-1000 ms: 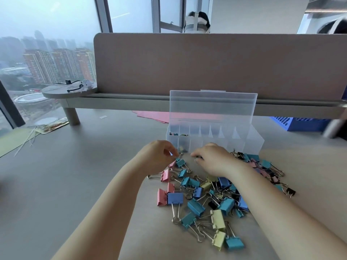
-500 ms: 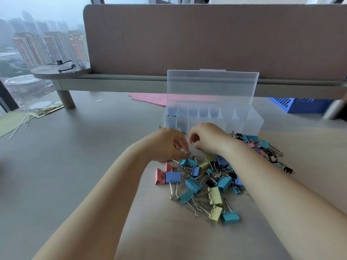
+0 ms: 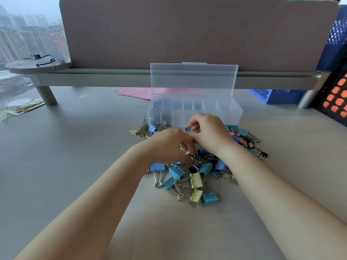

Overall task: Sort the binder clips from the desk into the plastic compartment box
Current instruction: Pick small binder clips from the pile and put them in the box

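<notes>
- Binder clips [image 3: 195, 177]: a loose heap of blue, teal, yellow, pink and black on the desk [image 3: 75, 147], mid-width. It reaches from the near wall of the compartment box [image 3: 232, 113] back toward my edge. Wire handles are interlocked in the middle of the heap.
- A smaller cluster of yellow clips lies just beside the box's left near corner. Another string of clips trails off past its right near corner.
- Compartment box: clear plastic, toward the far edge of the desk, with its lid [image 3: 193, 79] standing upright. The two leftmost compartments hold a few small clips; I cannot tell whether the rest hold anything.
- Right hand [image 3: 210, 134]: fingers curled, pinching a small blue clip [image 3: 188, 129] just in front of the box's near wall.
- Left hand [image 3: 167, 145]: fingers curled down into the heap, pinching what looks like a small pale clip [image 3: 186, 152] by its wire.
- Step in hand, by my judgement: freeing single clips from the tangle.
- Method note: lift each clip straight up by its body, not its handles, so neighbours do not drag along. Shake it loose low over the heap. Match colour or size to a compartment before letting go, and drop from just above the dividers.
- Surroundings: pink paper [image 3: 135, 92] behind the box, a raised shelf [image 3: 112, 78] along the far edge, a blue basket [image 3: 277, 94] at the far right corner.
</notes>
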`<state>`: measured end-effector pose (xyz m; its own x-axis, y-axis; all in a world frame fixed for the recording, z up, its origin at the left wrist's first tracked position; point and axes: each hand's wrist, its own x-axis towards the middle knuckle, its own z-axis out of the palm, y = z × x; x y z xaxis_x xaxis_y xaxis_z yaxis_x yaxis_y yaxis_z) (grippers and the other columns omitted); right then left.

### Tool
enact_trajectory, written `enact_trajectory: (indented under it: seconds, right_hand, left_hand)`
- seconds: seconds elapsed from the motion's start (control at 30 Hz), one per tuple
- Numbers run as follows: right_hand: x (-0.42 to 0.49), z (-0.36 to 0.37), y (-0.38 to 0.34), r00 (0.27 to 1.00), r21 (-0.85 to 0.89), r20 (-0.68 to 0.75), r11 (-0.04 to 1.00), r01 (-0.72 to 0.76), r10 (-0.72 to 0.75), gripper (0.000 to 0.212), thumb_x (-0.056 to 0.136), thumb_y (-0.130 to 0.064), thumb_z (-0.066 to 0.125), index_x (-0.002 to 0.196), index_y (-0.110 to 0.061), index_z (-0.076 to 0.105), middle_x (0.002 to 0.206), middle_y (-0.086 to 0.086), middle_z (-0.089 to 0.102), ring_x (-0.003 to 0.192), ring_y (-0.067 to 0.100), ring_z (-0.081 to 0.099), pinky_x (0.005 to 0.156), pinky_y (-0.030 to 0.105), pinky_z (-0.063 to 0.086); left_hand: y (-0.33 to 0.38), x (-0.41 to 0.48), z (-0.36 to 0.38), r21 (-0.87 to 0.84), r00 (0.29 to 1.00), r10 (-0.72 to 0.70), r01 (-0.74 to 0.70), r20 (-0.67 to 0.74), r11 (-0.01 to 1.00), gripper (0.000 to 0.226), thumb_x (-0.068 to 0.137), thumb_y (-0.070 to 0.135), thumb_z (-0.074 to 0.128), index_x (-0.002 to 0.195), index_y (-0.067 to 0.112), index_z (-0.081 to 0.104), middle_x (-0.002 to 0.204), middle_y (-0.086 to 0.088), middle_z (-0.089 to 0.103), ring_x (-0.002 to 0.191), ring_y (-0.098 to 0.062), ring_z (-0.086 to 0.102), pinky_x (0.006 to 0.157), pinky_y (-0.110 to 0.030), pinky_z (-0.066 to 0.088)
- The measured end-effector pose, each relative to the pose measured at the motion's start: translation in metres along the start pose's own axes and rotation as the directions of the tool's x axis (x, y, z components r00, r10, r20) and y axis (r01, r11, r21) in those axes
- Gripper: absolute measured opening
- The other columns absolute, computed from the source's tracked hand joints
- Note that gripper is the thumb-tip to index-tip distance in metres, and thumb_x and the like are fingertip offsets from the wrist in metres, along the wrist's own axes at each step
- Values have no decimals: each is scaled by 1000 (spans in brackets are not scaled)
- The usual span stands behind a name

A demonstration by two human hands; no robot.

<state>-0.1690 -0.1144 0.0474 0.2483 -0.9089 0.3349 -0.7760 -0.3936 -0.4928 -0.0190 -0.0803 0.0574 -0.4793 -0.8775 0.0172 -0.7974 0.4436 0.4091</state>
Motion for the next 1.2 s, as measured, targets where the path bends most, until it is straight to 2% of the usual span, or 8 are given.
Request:
enact_trajectory:
  seconds: [0.2, 0.43, 0.53, 0.63, 0.73, 0.83, 0.97, 1.2]
  right_hand:
    - [-25, -6, 3, 993, 512, 0, 853, -98, 114, 18, 88, -1, 58, 92, -17, 65, 92, 3, 66, 82, 15, 64, 84, 34, 56]
    - [-47, -24, 9, 986, 455, 78, 875, -168, 149, 25, 92, -2, 49, 87, -23, 62, 86, -8, 64, 58, -1, 55, 62, 16, 47]
    - [-53, -23, 12, 974, 545, 68, 809, -219, 218, 33, 89, 5, 39, 77, -18, 60, 67, -1, 53, 55, 13, 45, 53, 27, 39]
    - [-60, -33, 17, 969, 664, 64, 716, -218, 237, 31, 85, 6, 36, 74, -8, 61, 59, 5, 39, 54, 15, 31, 45, 23, 27]
    - [-76, -40, 21, 993, 481, 89, 870, -113, 80, 19, 87, -5, 57, 71, -11, 66, 65, 6, 55, 60, 11, 47, 54, 14, 39]
    - [-88, -43, 31, 982, 224, 181, 975, 3, -44, 13, 79, -16, 75, 70, -23, 69, 77, -10, 61, 69, -1, 55, 66, 12, 41]
    - [-90, -45, 40, 964, 69, 256, 996, 52, -68, 13, 73, -31, 81, 82, -31, 72, 91, -11, 54, 86, 4, 54, 78, 20, 43]
    - [-86, -45, 35, 963, -69, 259, 993, 99, -78, 22, 72, -43, 79, 89, -35, 69, 89, -15, 48, 86, 2, 45, 78, 26, 40]
  left_hand:
    - [6, 0, 10, 34, 1000, -25, 25, -7, 999, 12, 80, 25, 66, 90, 30, 70, 80, 23, 54, 83, -6, 57, 80, -28, 51]
    - [10, -5, -1, -190, 993, -84, 67, -80, 979, 6, 79, 26, 73, 79, 26, 67, 71, 19, 59, 58, 8, 54, 53, -4, 38]
    - [14, -10, -1, -336, 968, -200, 139, -154, 932, 11, 78, 23, 73, 79, 15, 66, 65, 9, 60, 53, -1, 49, 53, -12, 42]
    - [17, -17, 7, -533, 942, -310, 198, -128, 823, 17, 72, 20, 73, 76, 6, 64, 74, -4, 71, 65, -11, 57, 67, -31, 53]
    - [19, -25, 14, -646, 923, -368, 214, -112, 733, 21, 70, 17, 72, 76, 1, 60, 86, -14, 73, 71, -15, 61, 76, -37, 57]
    - [22, -29, 17, -736, 902, -418, 212, -105, 643, 18, 81, 5, 60, 67, 8, 49, 80, -12, 73, 60, -12, 60, 55, -23, 50]
    - [25, -30, 16, -768, 871, -462, 180, -165, 614, 23, 80, -2, 42, 59, 7, 40, 65, -14, 62, 42, -11, 44, 49, -24, 34]
    - [30, -29, 16, -746, 892, -446, 249, -71, 617, 20, 80, -5, 33, 76, 11, 44, 58, -3, 52, 37, -8, 35, 39, -18, 25]
